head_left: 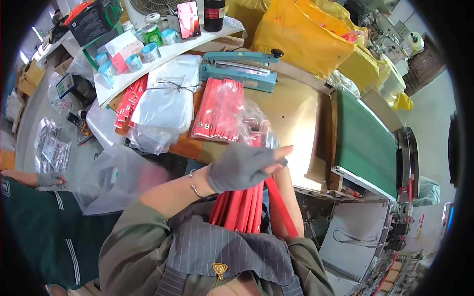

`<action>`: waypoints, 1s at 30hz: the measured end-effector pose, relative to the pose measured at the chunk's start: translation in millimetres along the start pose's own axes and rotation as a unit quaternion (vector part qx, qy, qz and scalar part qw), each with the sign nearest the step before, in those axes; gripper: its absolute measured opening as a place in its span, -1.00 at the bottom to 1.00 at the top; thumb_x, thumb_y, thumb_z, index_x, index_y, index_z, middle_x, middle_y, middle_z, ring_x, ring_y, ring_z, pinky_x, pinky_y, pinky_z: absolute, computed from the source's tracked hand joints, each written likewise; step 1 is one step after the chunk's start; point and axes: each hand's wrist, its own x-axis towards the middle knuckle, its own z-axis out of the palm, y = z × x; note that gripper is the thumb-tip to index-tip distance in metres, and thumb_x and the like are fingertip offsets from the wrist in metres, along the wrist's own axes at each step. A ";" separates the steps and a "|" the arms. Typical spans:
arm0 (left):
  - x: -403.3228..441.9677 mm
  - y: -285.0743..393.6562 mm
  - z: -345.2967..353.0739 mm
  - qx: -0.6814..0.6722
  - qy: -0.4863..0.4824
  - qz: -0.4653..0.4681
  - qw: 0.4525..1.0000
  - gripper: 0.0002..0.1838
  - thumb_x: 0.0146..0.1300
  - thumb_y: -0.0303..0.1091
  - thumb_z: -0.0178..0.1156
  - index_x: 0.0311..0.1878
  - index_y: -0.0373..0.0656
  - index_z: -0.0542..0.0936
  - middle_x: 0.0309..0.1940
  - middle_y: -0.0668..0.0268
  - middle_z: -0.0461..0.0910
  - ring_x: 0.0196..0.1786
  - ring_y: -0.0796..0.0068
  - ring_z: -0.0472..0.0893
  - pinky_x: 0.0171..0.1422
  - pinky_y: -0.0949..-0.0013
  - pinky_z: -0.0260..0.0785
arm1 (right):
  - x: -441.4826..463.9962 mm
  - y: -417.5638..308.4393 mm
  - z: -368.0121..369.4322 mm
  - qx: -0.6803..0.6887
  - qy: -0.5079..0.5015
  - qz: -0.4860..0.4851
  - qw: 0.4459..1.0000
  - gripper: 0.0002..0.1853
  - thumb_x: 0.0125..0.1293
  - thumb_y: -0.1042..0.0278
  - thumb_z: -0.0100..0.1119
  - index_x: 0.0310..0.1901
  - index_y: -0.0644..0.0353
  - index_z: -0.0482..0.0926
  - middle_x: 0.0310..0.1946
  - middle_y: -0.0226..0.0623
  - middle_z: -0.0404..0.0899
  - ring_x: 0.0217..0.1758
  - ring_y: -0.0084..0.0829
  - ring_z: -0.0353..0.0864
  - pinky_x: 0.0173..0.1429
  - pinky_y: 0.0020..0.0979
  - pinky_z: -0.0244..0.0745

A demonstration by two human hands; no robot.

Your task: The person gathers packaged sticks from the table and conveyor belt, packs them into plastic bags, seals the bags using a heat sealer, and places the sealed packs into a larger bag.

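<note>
My left hand (239,166), in a grey fingerless glove, crosses over a bundle of long red strips (242,209). Its forefinger points right and the other fingers are curled; what they grip is hidden. Behind its fingertips my right hand (283,162) is almost wholly covered, so its grip does not show. One red strip (281,209) slants down over the right forearm. Clear plastic (254,121) lies around the bundle's upper end, beside a stack of red strips (217,108) on the table (296,106).
Clear bags (165,101) lie left of the stack, with a blue sealer (239,71) behind it. A white shelf (173,52) holds tape rolls and a phone. A green board (365,143) stands right. At left, another person's gloved hand (49,180) is near a plastic bag (116,175).
</note>
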 end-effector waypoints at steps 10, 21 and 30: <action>-106.3 4.0 35.3 -0.062 -0.011 -0.002 0.998 -0.60 0.08 -0.09 0.39 -0.58 -0.13 0.44 -0.69 0.31 0.28 -0.61 0.28 0.40 -0.48 0.31 0.22 | -167.9 2.1 19.3 0.329 0.168 0.191 0.909 -0.37 0.43 -0.01 -0.09 0.41 0.12 0.10 0.13 -0.25 0.47 0.11 -0.31 0.52 0.34 -0.20 0.33; 48.0 -184.9 49.1 0.223 -0.053 -0.145 0.963 -0.59 0.13 0.03 0.28 -0.48 -0.16 0.50 -0.53 0.10 0.54 -0.43 0.14 0.56 -0.35 0.16 0.36 | 5.3 36.2 -106.0 -0.547 0.315 -0.110 0.768 -0.37 0.30 -0.12 0.03 0.12 0.35 0.46 -0.08 0.11 0.55 -0.04 -0.04 0.55 0.07 -0.17 0.43; 32.5 -184.8 47.6 0.225 -0.037 -0.185 0.956 -0.68 0.10 -0.09 0.27 -0.43 -0.17 0.51 -0.52 0.13 0.55 -0.39 0.10 0.57 -0.29 0.16 0.40 | -75.4 64.7 -106.0 -0.697 0.165 -0.170 0.677 -0.45 0.07 -0.04 0.31 -0.06 0.22 0.46 -0.10 -0.02 0.45 -0.03 -0.02 0.41 0.07 -0.13 0.35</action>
